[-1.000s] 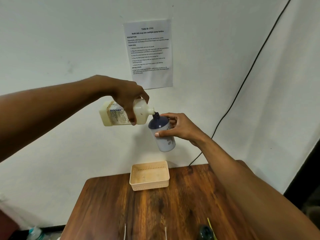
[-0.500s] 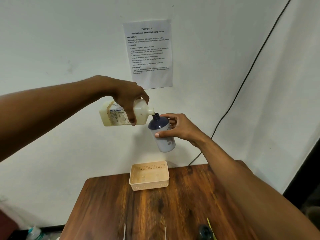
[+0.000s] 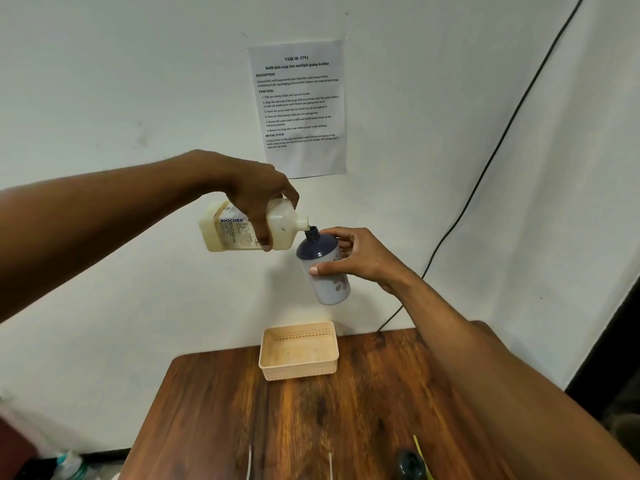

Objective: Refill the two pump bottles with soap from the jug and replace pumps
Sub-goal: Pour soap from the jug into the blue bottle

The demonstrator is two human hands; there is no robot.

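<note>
My left hand (image 3: 258, 194) grips a cream soap jug (image 3: 228, 232) with a blue BIOCHEK label, tipped on its side high above the table. Its spout touches the open threaded neck of a pump bottle (image 3: 323, 268) that has a dark blue shoulder and a pale patterned body. My right hand (image 3: 360, 256) holds that bottle, tilted slightly left, with no pump on it. At the bottom edge a dark round bottle top (image 3: 410, 464) and a yellow-green strip (image 3: 420, 452) show, partly cut off.
A beige perforated basket (image 3: 266, 353) sits at the far edge of the wooden table (image 3: 363, 410), with nothing in it. Two thin white tubes (image 3: 250, 462) lie near the front edge. A printed sheet (image 3: 299, 105) hangs on the wall, and a black cable (image 3: 485, 161) runs down it.
</note>
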